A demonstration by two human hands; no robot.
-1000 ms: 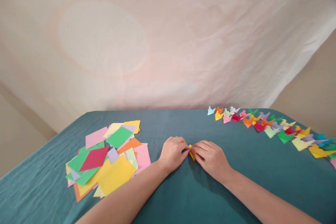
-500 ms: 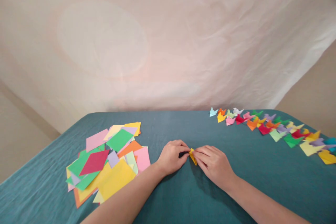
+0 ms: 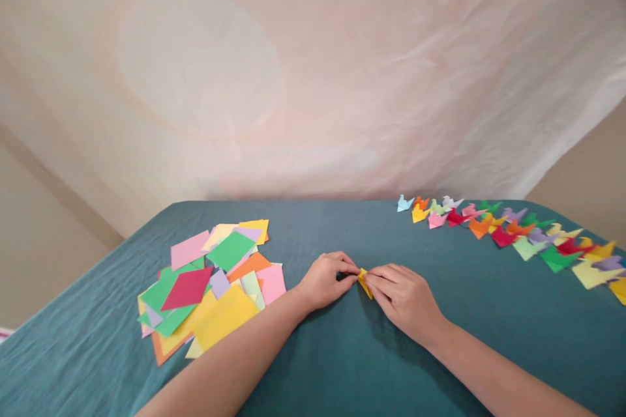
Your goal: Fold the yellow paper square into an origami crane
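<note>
Between my two hands, at the middle of the table, is a small folded yellow paper (image 3: pixel 364 285). My left hand (image 3: pixel 327 281) pinches its left tip between thumb and fingers. From the other side my right hand (image 3: pixel 403 296) grips it, thumb and fingertips pressed together. The fingers cover much of the paper, so its full folded shape is hidden. One yellow point sticks out below the right fingertips.
Loose paper sheets in many colours (image 3: pixel 229 316) lie in a heap on the left, partly behind my left forearm. Rows of small folded paper birds (image 3: pixel 482 227) stand along the right. A dark green cloth (image 3: pixel 313 365) covers the table; a pale curtain (image 3: pixel 313 78) hangs behind.
The view has shifted slightly, so everything on the table sits a little higher and further right. My left fingers have closed together more at the paper. Both hands stay on it.
</note>
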